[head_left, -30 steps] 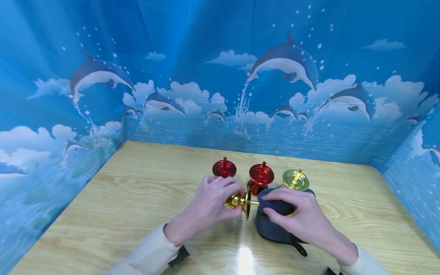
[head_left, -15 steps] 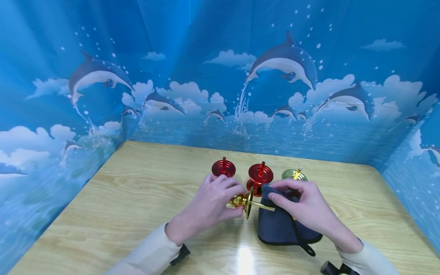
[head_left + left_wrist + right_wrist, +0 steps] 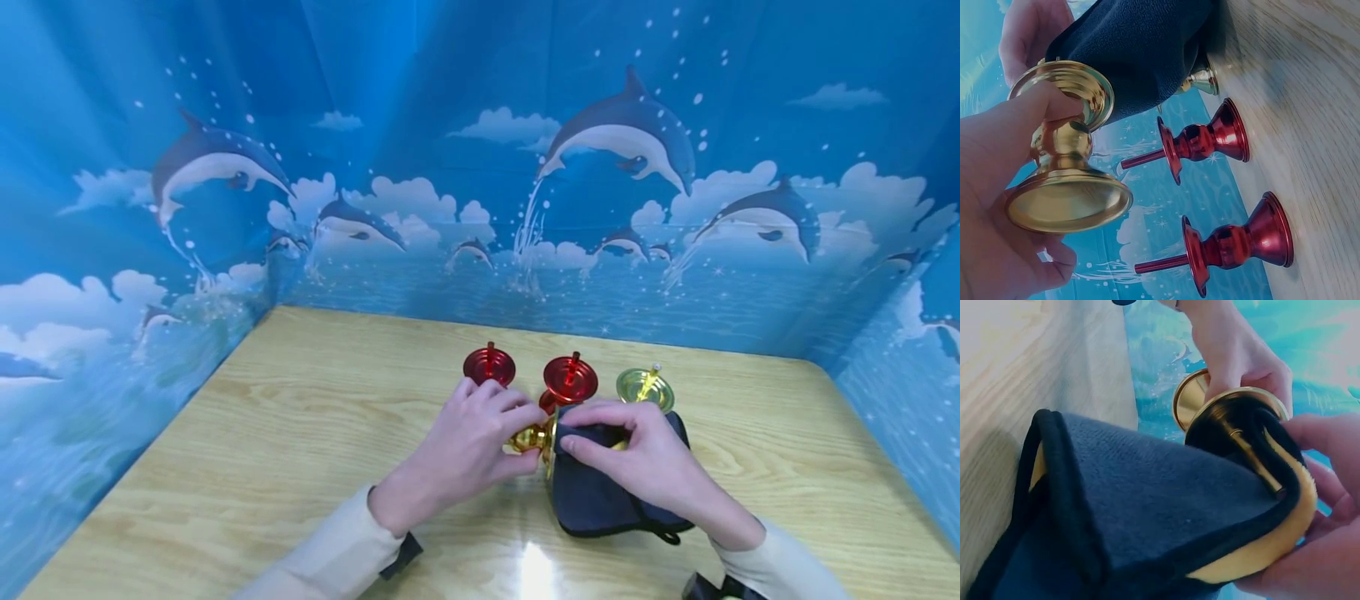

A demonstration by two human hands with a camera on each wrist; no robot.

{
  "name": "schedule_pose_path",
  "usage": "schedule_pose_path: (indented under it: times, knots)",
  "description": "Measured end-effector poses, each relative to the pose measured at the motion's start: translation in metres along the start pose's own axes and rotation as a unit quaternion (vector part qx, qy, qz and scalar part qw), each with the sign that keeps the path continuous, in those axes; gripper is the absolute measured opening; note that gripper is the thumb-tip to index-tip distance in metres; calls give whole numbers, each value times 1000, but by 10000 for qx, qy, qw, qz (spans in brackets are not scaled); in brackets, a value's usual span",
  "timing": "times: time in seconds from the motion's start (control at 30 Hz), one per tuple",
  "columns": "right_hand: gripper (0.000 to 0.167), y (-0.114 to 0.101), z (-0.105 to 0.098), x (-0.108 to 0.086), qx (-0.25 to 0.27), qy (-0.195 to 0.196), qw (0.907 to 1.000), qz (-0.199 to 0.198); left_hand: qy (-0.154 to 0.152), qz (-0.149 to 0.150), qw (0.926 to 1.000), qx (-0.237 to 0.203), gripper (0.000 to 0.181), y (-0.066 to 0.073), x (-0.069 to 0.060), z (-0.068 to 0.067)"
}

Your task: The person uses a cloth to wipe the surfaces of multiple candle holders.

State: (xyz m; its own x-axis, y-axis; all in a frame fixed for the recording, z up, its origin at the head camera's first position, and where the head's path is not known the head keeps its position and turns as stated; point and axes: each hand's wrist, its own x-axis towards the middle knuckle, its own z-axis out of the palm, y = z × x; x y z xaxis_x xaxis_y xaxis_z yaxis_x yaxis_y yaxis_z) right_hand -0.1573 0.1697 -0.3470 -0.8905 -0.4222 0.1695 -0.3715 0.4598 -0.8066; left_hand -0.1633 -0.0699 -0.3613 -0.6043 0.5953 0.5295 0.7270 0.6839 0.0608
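My left hand grips a gold candlestick by its stem, tilted sideways so its dish and spike face right. In the left wrist view the candlestick's hollow base shows, and a thumb lies across its dish. My right hand pinches a dark blue cloth with black edging, a yellow underside and a hanging loop. The cloth's upper edge is up against the dish. In the right wrist view, the spike runs from the dish to a fold of the cloth; the head view hides it.
Two red candlesticks, one left and one middle, stand upright behind my hands. To their right is another gold candlestick, partly behind the cloth. A dolphin-print curtain borders the wooden table at the back and sides.
The cloth was round the spike, then came away to the right, leaving the spike bare. Now it is over the spike again, closer to the dish. The left hand has shifted slightly right.
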Motion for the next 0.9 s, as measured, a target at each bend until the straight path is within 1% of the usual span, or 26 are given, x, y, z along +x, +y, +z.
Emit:
schedule_pose_path:
  times: [0.1, 0.13, 0.23, 0.3, 0.37, 0.4, 0.47, 0.5, 0.53, 0.57, 0.67, 0.73, 0.77, 0.83, 0.9]
  knots:
    - [20, 4, 3, -1, -21, -27, 9986, -529, -62, -83, 9997, -232, 29, -1, 1, -1]
    - [20, 4, 3, -1, -73, -29, 9970, -776, -87, -123, 9993, -355, 29, -2, 1, -1]
    - [24, 5, 6, -1, -290, 40, 9871, -1575, -198, -293, 9955, -878, 29, -4, 2, -2]
    - [29, 5, 6, 0, -502, 112, 9768, -2080, -304, -396, 9903, -1295, 27, -6, 3, -3]
    - [33, 3, 7, 0, -709, 172, 9656, -2495, -460, -495, 9825, -1733, 25, -7, 4, -4]
    - [34, 2, 6, 0, -806, 190, 9615, -2621, -535, -541, 9782, -1933, 24, -8, 4, -4]
    - [34, 0, 7, 1, -975, 231, 9565, -2739, -649, -612, 9712, -2209, 23, -9, 4, -5]
    - [34, -1, 7, 1, -1036, 275, 9563, -2721, -672, -632, 9693, -2279, 22, -10, 4, -5]
    - [33, -2, 8, 1, -1074, 327, 9581, -2635, -669, -642, 9691, -2286, 23, -10, 4, -5]
    - [31, -2, 9, 1, -1096, 398, 9624, -2453, -638, -633, 9706, -2235, 23, -10, 5, -5]
    - [28, -3, 11, 1, -1116, 643, 9752, -1801, -445, -564, 9804, -1832, 25, -9, 5, -2]
    - [25, -5, 10, 2, -987, 637, 9860, -1179, -280, -481, 9880, -1441, 25, -8, 5, -1]
    - [22, -6, 8, 3, -876, 540, 9913, -820, -198, -438, 9907, -1276, 25, -7, 4, 0]
    - [19, -7, 2, 6, -534, 220, 9981, -236, -39, -363, 9942, -1014, 24, -6, 4, 0]
    - [21, -7, -7, 10, -53, -201, 9992, 335, 112, -241, 9958, -879, 24, -7, 4, 0]
